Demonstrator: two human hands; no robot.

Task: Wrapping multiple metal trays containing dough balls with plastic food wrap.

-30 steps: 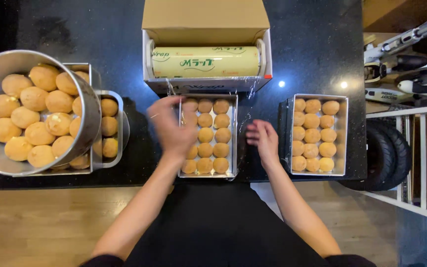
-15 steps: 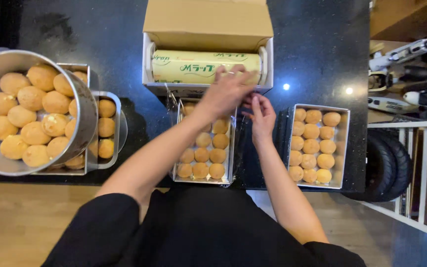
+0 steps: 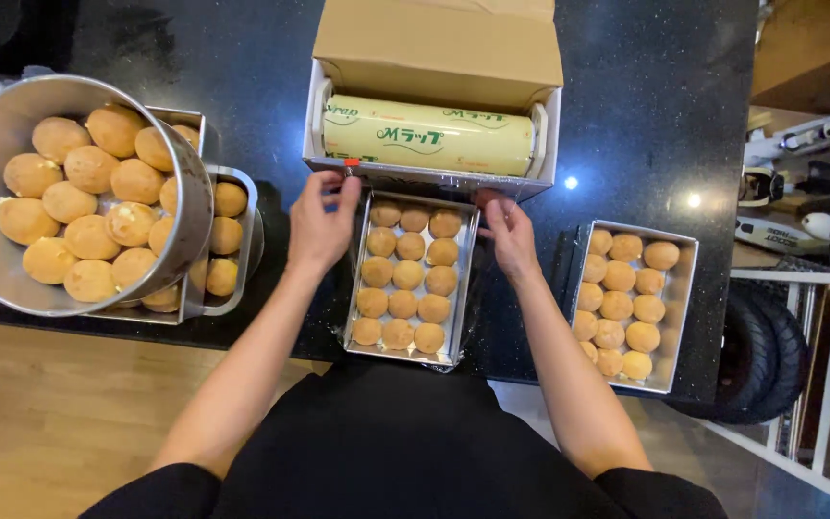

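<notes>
A metal tray (image 3: pixel 357 279) full of round golden buns lies on the black counter right in front of me, with clear film under it. Behind it stands a cardboard dispenser box (image 3: pixel 434 58) holding a large roll of cling film (image 3: pixel 429 136). My left hand (image 3: pixel 321 219) pinches the film's edge at the box's front left, by a small red slider. My right hand (image 3: pixel 505 231) grips the film's edge at the tray's far right corner.
A big steel bowl (image 3: pixel 189 207) heaped with buns rests on stacked metal trays (image 3: pixel 242 240) of buns at the left. A second filled tray (image 3: pixel 672 317) sits at the right. Beyond the counter's right edge are tyres (image 3: pixel 756 360) and a white rack (image 3: pixel 818 384).
My left hand reached across to the right side of the box front, then swept back to the left end. My right hand stayed at the tray's far right corner.
</notes>
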